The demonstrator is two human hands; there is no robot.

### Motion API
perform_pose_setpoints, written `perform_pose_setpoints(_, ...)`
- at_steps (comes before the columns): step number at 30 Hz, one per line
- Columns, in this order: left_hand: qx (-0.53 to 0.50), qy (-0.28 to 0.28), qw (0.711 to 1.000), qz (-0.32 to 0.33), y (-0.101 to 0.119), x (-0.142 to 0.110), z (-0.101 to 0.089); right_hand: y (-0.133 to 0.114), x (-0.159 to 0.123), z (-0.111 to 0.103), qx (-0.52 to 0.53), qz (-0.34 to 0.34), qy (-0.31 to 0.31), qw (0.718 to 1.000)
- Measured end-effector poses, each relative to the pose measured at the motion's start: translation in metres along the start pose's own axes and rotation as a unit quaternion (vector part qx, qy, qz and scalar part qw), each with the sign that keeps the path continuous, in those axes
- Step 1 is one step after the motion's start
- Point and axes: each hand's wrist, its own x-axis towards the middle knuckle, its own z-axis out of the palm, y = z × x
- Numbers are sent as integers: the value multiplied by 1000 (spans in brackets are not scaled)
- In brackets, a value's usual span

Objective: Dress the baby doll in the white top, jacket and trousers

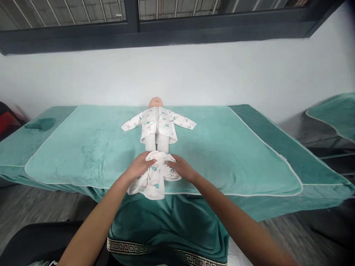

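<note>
A baby doll (155, 102) lies on its back on a green-covered bed, head toward the wall and legs toward me. It wears a white printed jacket (149, 122) whose front edges lie apart, with both sleeves spread sideways. White printed baby pants (155, 177) are bunched at the lower ends of the doll's pale legs (162, 143); the feet are hidden. My left hand (141, 165) grips the left side of the pants' waistband. On the other side, my right hand (179, 166) is closed on the waistband too. The pant legs hang loosely toward the bed's front edge.
The bed's light green blanket (222, 159) extends to both sides of the doll. Behind it stands a white wall (177, 74) below a dark window frame (177, 27). A black chair (36, 242) is at lower left. Another green-covered surface (335, 114) is at far right.
</note>
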Motion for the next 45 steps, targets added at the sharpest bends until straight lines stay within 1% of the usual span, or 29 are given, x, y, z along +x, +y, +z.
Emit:
perform_pose_setpoints(1, 48, 13, 999, 19, -1, 4, 3, 6, 2, 2, -54, -10, 45, 997)
perform_pose_setpoints(2, 89, 23, 995, 35, -2, 9, 6, 11, 4, 5, -99, -19, 77, 992)
perform_pose_setpoints(3, 122, 29, 991, 45, -2, 12, 8, 15, 6, 8, -127, -28, 96, 987)
perform_pose_setpoints(5, 167, 40, 984, 50, -2, 18, 12, 19, 7, 12, -137, -45, 111, 983)
perform_pose_setpoints(7, 200, 43, 978, 35, 1, 23, 15, 20, 8, 15, -127, -58, 117, 983)
perform_pose_setpoints(10, 214, 36, 976, 22, 8, 27, 19, 19, 10, 17, -112, -70, 136, 982)
perform_pose_setpoints(12, 163, 10, 986, 31, 14, 27, 22, 19, 11, 18, -87, -82, 143, 982)
perform_pose_setpoints(14, 74, -48, 996, 33, 22, 26, 22, 19, 13, 18, -34, -94, 139, 985)
perform_pose_setpoints(16, -10, -118, 993, 14, 29, 23, 20, 19, 13, 17, 44, -92, 134, 986)
perform_pose_setpoints(18, -68, -158, 985, -13, 34, 21, 15, 18, 12, 16, 136, -70, 136, 979)
perform_pose_setpoints(21, -137, -159, 977, -39, 36, 20, 7, 18, 13, 17, 251, -26, 126, 959)
perform_pose_setpoints(25, -213, -146, 965, -41, 26, 26, 2, 18, 16, 23, 323, -14, 98, 941)
perform_pose_setpoints(28, -254, -114, 960, -35, 17, 34, 2, 17, 19, 29, 344, -2, 108, 933)
perform_pose_setpoints(30, -263, -88, 960, -34, 14, 41, 1, 17, 21, 32, 346, 3, 121, 930)
perform_pose_setpoints(32, -266, -70, 961, -34, 13, 47, -2, 18, 25, 34, 340, -14, 133, 931)
perform_pose_setpoints(35, -274, -57, 959, -34, 14, 54, -3, 21, 32, 33, 313, -61, 164, 934)
perform_pose_setpoints(37, -287, -55, 956, -29, 16, 55, -1, 22, 37, 33, 295, -85, 184, 934)
perform_pose_setpoints(39, -307, -58, 950, -17, 18, 53, 2, 22, 40, 32, 288, -94, 192, 933)
perform_pose_setpoints(43, -334, -95, 938, -10, 22, 44, 5, 22, 39, 30, 311, -69, 182, 930)
perform_pose_setpoints(45, -338, -118, 934, -12, 23, 40, 7, 22, 36, 28, 334, -54, 163, 927)
